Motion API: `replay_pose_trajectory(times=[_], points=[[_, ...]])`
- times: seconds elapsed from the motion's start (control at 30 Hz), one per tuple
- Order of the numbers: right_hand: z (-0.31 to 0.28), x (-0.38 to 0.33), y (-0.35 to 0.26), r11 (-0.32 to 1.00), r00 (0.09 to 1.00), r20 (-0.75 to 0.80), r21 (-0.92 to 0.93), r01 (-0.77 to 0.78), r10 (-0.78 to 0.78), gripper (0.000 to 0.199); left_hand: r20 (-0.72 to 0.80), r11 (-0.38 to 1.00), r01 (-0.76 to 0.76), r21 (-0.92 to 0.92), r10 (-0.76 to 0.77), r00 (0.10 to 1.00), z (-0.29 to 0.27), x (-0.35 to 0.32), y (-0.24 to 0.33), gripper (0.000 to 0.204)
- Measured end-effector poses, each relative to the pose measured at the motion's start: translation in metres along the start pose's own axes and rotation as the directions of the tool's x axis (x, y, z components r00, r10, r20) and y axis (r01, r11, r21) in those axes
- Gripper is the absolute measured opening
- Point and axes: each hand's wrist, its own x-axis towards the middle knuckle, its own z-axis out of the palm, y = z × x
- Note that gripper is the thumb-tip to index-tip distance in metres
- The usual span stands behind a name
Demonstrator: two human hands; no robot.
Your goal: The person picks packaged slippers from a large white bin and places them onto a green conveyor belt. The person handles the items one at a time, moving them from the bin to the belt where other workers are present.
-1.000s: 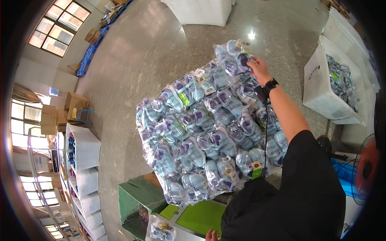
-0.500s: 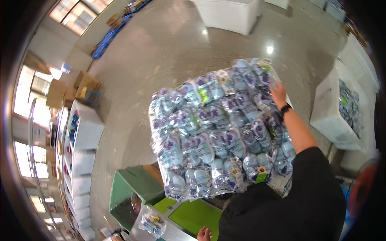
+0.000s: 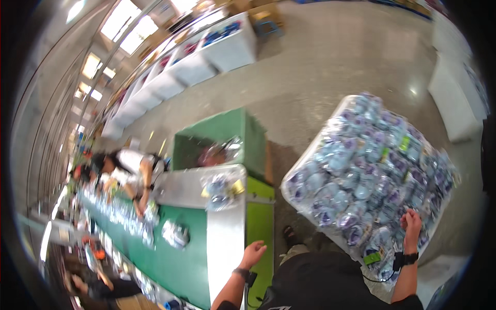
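Note:
Over the near end of the conveyor is my left hand [image 3: 253, 253], its fingers loosely bent and empty. My right hand [image 3: 411, 223] hovers above the near right part of a large pile of bagged shoes [image 3: 361, 181]. Its fingers are half curled, with a gap and nothing visible between them. The shoes are light blue and purple, in clear bags, heaped on a white-rimmed cart [image 3: 294, 205]. A bagged pair of shoes [image 3: 221, 192] rests on the metal conveyor end [image 3: 235, 222], beyond my left hand. Another clear package [image 3: 175, 233] lies on the green belt [image 3: 194, 263].
Behind the conveyor end stands a green bin [image 3: 256, 139] with some bagged items inside. White bins [image 3: 232, 49] line the far left. A person [image 3: 132, 165] reaches over the belt, with bagged goods [image 3: 119, 214] in front. Another white bin [image 3: 452, 98] stands far right.
My view has swung left, bringing the conveyor and co-workers into sight. My right hand has drawn back from the pile's far edge toward me. My left hand now shows fully beside the conveyor.

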Motion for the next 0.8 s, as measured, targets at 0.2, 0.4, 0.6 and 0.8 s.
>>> replay_pose_trajectory(times=[0.2,0.4,0.6,0.8], points=[[0.145,-0.058,-0.053,0.968,0.938,0.342,-0.217,0.128,-0.047,0.024,-0.197,0.992,-0.010,-0.123,-0.015,0.980,-0.077,0.014,-0.071,0.050],[0.248,-0.096,-0.082,0.890,0.835,0.550,-0.371,0.265,-0.019,0.023,-0.395,0.987,0.029,-0.156,-0.089,0.914,-0.172,0.014,-0.187,0.050],[0.303,-0.117,-0.073,0.809,0.769,0.639,-0.448,0.381,-0.009,0.022,-0.551,0.959,0.178,-0.221,-0.274,0.788,-0.256,0.005,-0.290,0.050],[0.329,-0.128,-0.049,0.743,0.774,0.633,-0.513,0.430,-0.011,0.025,-0.649,0.875,0.151,-0.460,-0.447,0.616,-0.303,0.017,-0.373,0.044]])
